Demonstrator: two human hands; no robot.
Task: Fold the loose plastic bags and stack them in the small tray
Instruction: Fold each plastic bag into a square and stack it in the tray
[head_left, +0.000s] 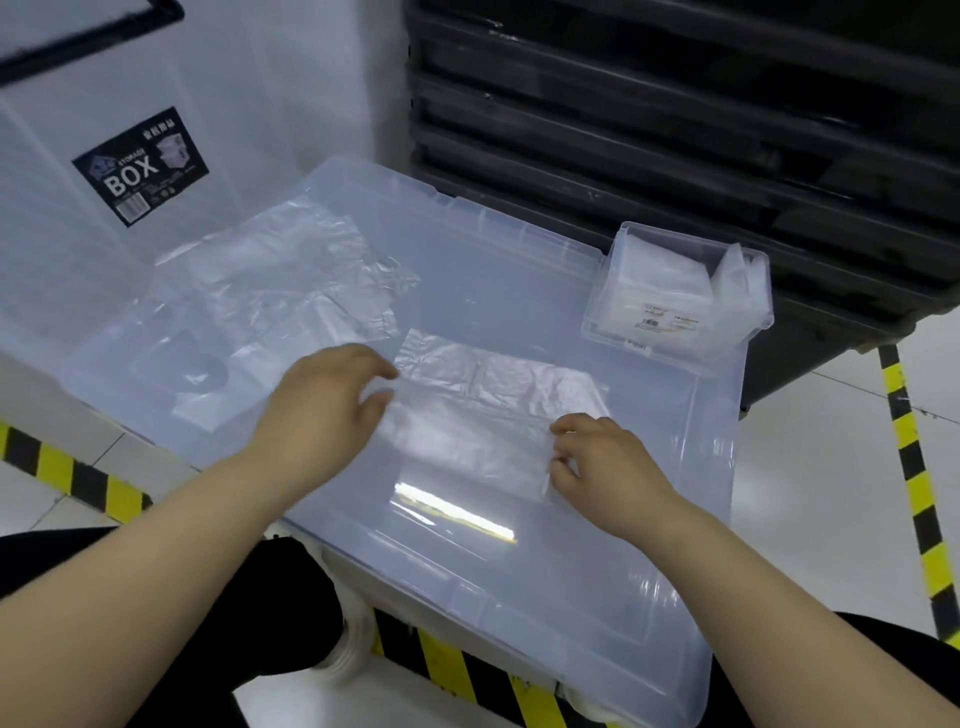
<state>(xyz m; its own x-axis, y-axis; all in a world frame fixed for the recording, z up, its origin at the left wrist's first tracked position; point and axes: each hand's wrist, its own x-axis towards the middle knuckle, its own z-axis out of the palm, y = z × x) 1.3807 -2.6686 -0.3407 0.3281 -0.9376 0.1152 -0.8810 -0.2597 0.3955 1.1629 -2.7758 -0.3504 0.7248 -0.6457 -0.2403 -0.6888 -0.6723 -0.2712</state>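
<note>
Plastic bag in work (483, 415): thin clear film, flat and crinkled on the clear box lid (519, 597), between the fingers of both hands.
Left hand (322, 405): at the bag's left edge. Thumb and forefinger stand apart, loosely curved. Motion blur hides whether any film lies between them, so its hold cannot be told.
Right hand (608, 467): fingers (563, 427) curled, pinching the bag's right edge near its front corner.
Loose bags (291, 280): a rumpled, overlapping heap of the same film, beyond and to the left of the left fingers.
Small tray (691, 348): clear, beyond and to the right of the right fingers, at the lid's far right corner. Folded bags (654, 275) are already inside; the count is not readable.
Step in hand: judged to be a fold across the bag, with one edge to be carried over to the other.
Handling: expect very light, limp, slippery film with no stiffness. It is likely to cling, trap air and slide on the smooth lid.
Hold points: take the bag at its edges or corners with a fingertip pinch, one hand at each end. Press each crease flat with straight fingers.
Risk: a released fold may spring open.
Progress: the heap remains, so the task is judged part done.
</note>
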